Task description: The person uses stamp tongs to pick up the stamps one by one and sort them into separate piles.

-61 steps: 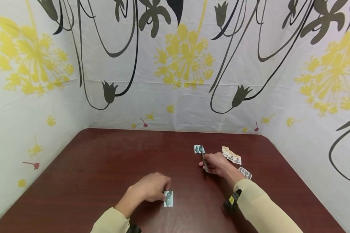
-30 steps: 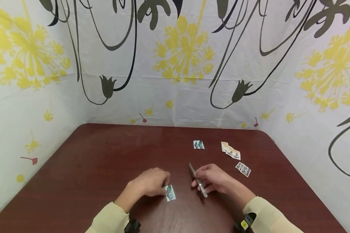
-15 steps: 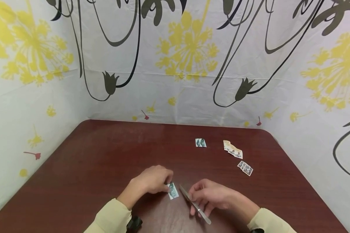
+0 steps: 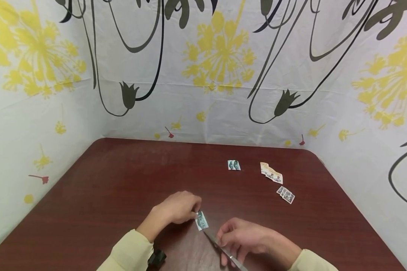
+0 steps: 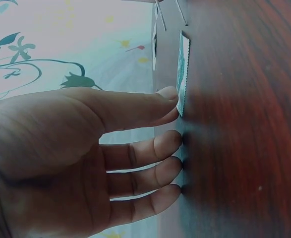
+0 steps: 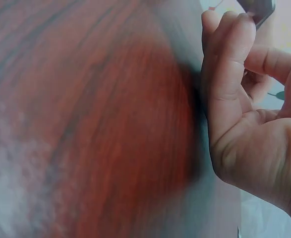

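A green postage stamp [image 4: 201,221] with a perforated edge is pinched at its far left corner between the left hand's [image 4: 179,207] thumb and index finger. In the left wrist view the stamp [image 5: 184,69] stands out from the fingertips close over the table, while the other fingertips rest on the wood. The right hand [image 4: 245,235] holds metal tweezers [image 4: 220,248], whose tips are right by the stamp's near right corner. Two separated tweezer prongs [image 5: 181,12] show at the top of the left wrist view. Only one end of the tweezers [image 6: 260,9] shows in the right wrist view.
Toward the back of the brown table [image 4: 139,169] lie two green stamps [image 4: 234,165] side by side. To their right are an overlapping row of pale orange stamps [image 4: 271,173] and a small row of grey stamps [image 4: 286,194]. Patterned cloth [image 4: 220,116] surrounds the table.
The right hand has come from near the back green stamps toward the person, bringing the tweezers to the held stamp. The left hand keeps its pinch; the stamp has turned slightly.
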A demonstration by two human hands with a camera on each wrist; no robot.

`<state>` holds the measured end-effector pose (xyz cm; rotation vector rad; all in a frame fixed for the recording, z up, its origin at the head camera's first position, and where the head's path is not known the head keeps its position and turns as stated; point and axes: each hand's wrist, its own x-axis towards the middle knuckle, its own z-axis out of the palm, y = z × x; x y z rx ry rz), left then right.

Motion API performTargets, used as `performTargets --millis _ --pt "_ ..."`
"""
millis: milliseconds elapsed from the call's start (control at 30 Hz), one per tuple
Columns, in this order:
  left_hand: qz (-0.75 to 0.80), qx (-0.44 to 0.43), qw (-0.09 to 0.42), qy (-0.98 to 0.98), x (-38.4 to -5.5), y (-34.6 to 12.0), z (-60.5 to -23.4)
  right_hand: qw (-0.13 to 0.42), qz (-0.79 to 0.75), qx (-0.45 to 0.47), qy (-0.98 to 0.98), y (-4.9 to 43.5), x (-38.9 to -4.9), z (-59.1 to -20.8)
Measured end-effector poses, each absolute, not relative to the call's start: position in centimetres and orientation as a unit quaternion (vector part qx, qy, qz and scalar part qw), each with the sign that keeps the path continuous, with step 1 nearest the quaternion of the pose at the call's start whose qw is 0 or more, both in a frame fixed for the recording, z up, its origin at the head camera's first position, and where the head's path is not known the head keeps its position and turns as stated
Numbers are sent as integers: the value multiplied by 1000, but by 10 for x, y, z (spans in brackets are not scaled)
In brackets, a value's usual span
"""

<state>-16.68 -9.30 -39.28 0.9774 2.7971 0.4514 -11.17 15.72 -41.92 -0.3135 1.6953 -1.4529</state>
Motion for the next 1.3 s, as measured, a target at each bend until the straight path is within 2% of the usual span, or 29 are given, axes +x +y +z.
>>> performTargets --millis 1300 --pt "149 314 81 934 -166 -91 -394 363 -606 -114 699 144 -107 -427"
